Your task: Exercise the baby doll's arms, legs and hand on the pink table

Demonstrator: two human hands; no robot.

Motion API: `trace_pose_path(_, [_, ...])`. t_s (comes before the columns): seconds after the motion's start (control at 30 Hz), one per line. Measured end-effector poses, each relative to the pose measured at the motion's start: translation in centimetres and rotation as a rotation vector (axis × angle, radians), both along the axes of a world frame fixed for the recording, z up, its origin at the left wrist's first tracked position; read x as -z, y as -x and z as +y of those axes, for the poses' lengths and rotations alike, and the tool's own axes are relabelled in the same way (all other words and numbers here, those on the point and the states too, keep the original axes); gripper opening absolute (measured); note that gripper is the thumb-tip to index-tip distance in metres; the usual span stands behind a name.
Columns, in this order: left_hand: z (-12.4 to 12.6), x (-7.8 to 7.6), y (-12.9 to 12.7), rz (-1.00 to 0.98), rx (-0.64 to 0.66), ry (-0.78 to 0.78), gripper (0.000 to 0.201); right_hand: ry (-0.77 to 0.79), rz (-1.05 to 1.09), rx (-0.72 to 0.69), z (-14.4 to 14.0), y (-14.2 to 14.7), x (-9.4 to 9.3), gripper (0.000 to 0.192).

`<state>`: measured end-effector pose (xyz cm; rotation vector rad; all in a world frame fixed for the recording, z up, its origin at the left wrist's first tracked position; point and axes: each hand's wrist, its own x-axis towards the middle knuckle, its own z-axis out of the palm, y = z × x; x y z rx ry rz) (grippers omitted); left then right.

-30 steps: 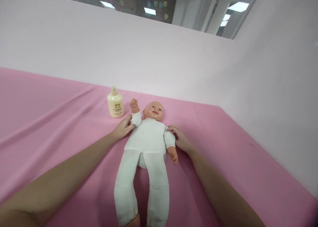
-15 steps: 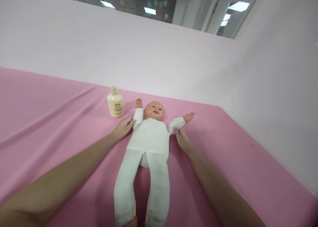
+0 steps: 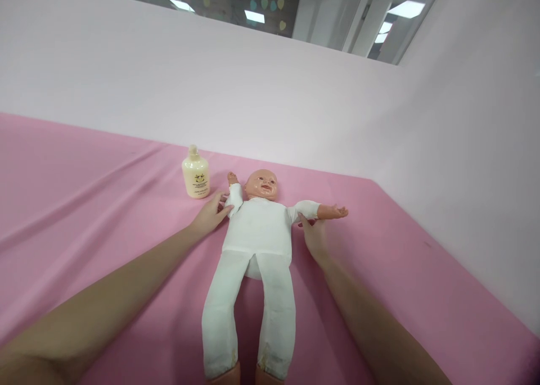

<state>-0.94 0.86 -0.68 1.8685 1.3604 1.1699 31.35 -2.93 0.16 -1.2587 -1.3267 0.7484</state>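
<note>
A plastic baby doll in white cloth [image 3: 257, 244] lies face-up on the pink sheet [image 3: 84, 205], head far, legs near. The left hand [image 3: 208, 216] and right hand [image 3: 314, 238], fingers loosely apart, touch its sleeves; a cream bottle [image 3: 196, 173] stands far-left.

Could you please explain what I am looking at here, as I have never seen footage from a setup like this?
There is no machine here: a person wears a camera on the head, so the single view looks forward and down along their own bare forearms. A baby doll in white clothes lies face up on a pink cloth. The left hand touches the doll's bent arm at the sleeve; the right hand rests under its outstretched arm. Neither hand visibly closes around anything. A cream bottle stands upright beside the doll's head, untouched, before a pale wall.
</note>
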Motion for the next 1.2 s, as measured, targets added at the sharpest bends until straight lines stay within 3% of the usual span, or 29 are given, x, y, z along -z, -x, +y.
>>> trace_pose_path(0.07, [0.1,0.1,0.1,0.019,-0.011,0.022,0.046,-0.011,-0.066,0.153,-0.2,0.4,-0.5,0.078])
trace_pose_path(0.17, [0.2,0.3,0.1,0.032,-0.009,0.039,0.047,-0.125,-0.077,0.182,-0.6,0.9,-1.3,0.091])
trace_pose_path(0.27, [0.1,0.2,0.1,0.04,0.004,0.022,0.048,-0.177,-0.094,0.139,-0.8,1.0,-1.6,0.069])
trace_pose_path(0.37, [-0.1,-0.1,0.0,0.056,0.016,0.008,0.051,-0.084,-0.153,0.156,-0.9,0.6,-1.4,0.041])
trace_pose_path(0.5, [-0.3,-0.4,0.0,0.063,0.034,0.004,0.053,-0.069,-0.184,0.223,-0.8,0.4,-1.2,0.033])
trace_pose_path(0.6, [-0.4,-0.5,0.0,0.078,0.035,0.005,0.052,-0.125,-0.156,0.18,-0.7,0.6,-1.3,0.029])
trace_pose_path(0.73, [-0.5,-0.6,0.0,0.086,0.039,-0.007,0.053,-0.155,-0.156,0.08,-0.5,0.7,-1.1,0.037])
trace_pose_path(0.93, [-0.7,-0.8,-0.2,0.099,0.028,0.004,0.05,-0.057,-0.178,-0.033,0.2,0.3,0.0,0.058])
trace_pose_path(1.2, [-0.1,-0.4,0.1,0.158,0.056,0.032,0.055,0.045,-0.323,-0.057,-0.1,0.3,-0.5,0.045])
